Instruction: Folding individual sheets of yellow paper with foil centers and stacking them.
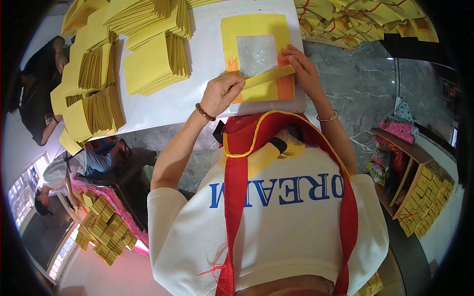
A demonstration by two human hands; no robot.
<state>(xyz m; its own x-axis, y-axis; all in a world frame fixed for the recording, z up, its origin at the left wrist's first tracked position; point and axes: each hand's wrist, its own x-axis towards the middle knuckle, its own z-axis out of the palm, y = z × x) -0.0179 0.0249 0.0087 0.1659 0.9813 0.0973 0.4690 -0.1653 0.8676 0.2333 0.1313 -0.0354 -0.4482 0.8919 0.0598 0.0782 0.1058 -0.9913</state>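
A sheet of yellow paper [232, 28] with a silver rectangle [257, 53] and orange side bands lies near the table's right edge. Across its near part slants a narrow folded strip of yellow paper [269, 76]. My left hand [223, 92] pinches the strip's left end between thumb and fingers. At its right end is my right hand [303, 71], fingers bent together by the sheet's right edge; the exact contact under them is partly hidden. A beaded bracelet circles my left wrist, a metal bangle my right.
Stacks of folded yellow paper [155, 64] cover the white table's [207, 47] left side. More yellow bundles [363, 17] lie beyond its far right. A wooden shelf unit [402, 172] stands at right. At left are a person in dark clothes [39, 93] and a person in white [61, 172] by bundles.
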